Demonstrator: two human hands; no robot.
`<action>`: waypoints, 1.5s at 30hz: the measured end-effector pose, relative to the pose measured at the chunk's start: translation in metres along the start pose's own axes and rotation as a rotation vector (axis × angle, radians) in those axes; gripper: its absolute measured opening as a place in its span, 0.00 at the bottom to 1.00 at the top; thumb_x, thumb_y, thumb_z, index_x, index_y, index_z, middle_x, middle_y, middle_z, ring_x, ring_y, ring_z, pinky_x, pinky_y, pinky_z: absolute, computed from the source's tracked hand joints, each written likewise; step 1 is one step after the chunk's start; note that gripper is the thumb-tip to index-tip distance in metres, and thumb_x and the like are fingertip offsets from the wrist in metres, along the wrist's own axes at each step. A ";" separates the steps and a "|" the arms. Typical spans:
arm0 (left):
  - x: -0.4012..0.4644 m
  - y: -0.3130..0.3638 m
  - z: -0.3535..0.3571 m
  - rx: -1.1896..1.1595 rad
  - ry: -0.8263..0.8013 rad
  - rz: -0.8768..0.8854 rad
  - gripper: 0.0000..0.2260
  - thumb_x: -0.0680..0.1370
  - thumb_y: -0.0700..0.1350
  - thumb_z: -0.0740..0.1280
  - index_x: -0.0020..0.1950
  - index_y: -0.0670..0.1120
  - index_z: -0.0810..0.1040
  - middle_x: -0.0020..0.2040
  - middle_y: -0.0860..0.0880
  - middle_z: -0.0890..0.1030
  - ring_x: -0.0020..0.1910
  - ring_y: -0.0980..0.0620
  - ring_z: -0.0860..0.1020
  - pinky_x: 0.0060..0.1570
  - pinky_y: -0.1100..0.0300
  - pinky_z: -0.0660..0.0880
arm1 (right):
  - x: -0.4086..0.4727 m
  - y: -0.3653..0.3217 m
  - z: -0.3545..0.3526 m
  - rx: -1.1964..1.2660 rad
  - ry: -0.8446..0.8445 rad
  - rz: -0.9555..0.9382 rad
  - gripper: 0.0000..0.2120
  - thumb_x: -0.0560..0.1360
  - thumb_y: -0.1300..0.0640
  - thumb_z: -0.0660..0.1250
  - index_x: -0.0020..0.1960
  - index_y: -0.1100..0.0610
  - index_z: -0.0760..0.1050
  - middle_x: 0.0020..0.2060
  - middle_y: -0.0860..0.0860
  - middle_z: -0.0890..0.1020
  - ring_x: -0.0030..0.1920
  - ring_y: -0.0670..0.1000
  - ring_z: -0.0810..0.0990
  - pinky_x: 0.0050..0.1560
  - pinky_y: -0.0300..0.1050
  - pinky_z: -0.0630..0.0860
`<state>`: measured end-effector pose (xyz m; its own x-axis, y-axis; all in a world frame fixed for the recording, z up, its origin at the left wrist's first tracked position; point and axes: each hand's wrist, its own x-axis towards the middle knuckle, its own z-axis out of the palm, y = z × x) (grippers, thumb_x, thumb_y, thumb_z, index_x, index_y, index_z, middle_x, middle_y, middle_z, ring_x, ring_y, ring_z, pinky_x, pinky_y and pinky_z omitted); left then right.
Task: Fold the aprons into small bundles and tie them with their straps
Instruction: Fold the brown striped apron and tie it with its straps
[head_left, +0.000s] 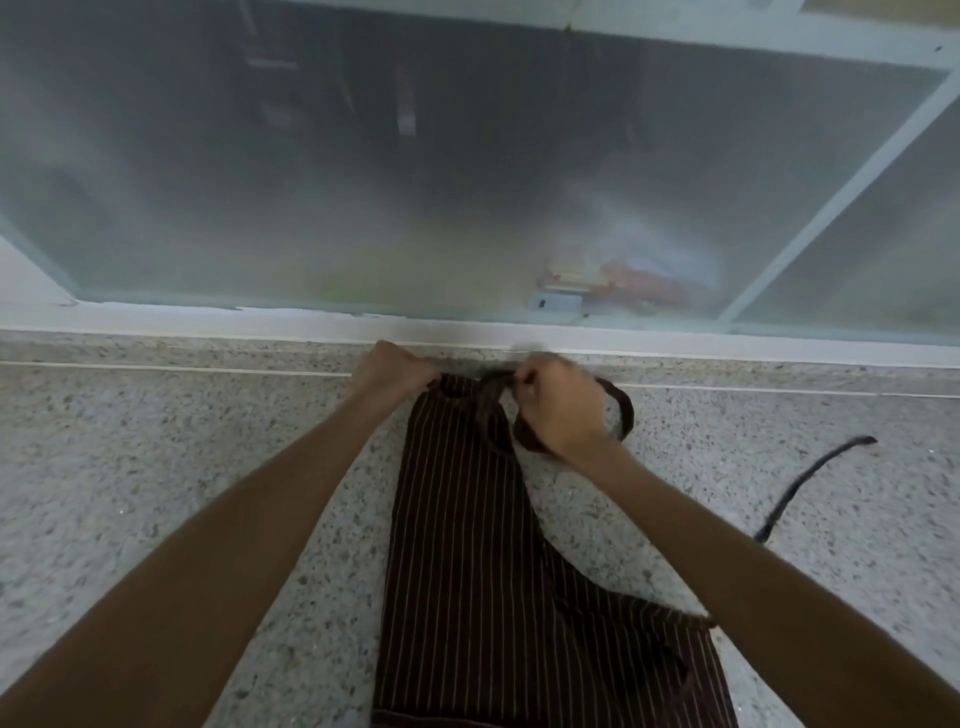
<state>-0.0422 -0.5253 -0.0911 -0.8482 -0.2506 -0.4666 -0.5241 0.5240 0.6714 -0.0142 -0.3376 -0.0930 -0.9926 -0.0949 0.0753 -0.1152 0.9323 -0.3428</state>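
A dark brown apron with thin pale stripes (467, 545) lies folded lengthwise on a speckled stone counter (182, 467), running from the near edge to the far side. My left hand (389, 371) grips the apron's far top corner. My right hand (561, 405) pinches the other top corner where the dark neck strap (621, 410) loops out to the right of it. A loose waist strap (810, 483) trails across the counter on the right, part of it hidden behind my right forearm.
A frosted glass window (415, 182) with a pale frame stands right behind the counter's far edge. Blurred shapes show through the glass at the lower right. Bare counter stretches to both sides of the apron.
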 end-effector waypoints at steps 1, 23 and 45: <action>-0.002 -0.002 0.001 -0.186 -0.072 -0.065 0.08 0.70 0.44 0.69 0.31 0.46 0.76 0.28 0.50 0.76 0.30 0.54 0.74 0.36 0.62 0.72 | 0.005 0.008 -0.001 0.025 0.028 0.073 0.06 0.76 0.57 0.63 0.49 0.52 0.79 0.43 0.51 0.82 0.44 0.54 0.81 0.39 0.42 0.73; -0.018 -0.094 0.012 1.123 0.004 0.648 0.37 0.72 0.70 0.36 0.77 0.53 0.44 0.77 0.51 0.45 0.77 0.47 0.46 0.72 0.46 0.41 | -0.015 0.037 0.042 -0.364 -0.377 -0.609 0.23 0.82 0.49 0.51 0.75 0.53 0.58 0.74 0.50 0.61 0.75 0.51 0.56 0.74 0.51 0.49; -0.148 -0.118 0.055 1.134 -0.398 0.521 0.51 0.66 0.73 0.61 0.74 0.56 0.32 0.76 0.50 0.33 0.75 0.45 0.38 0.72 0.45 0.41 | -0.214 0.113 -0.045 0.052 -0.297 0.294 0.08 0.75 0.60 0.66 0.47 0.51 0.83 0.46 0.46 0.84 0.46 0.48 0.82 0.51 0.43 0.78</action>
<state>0.1491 -0.5055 -0.1331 -0.7477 0.3421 -0.5691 0.3772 0.9242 0.0600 0.1872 -0.1962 -0.1055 -0.9505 0.0689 -0.3029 0.1802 0.9167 -0.3567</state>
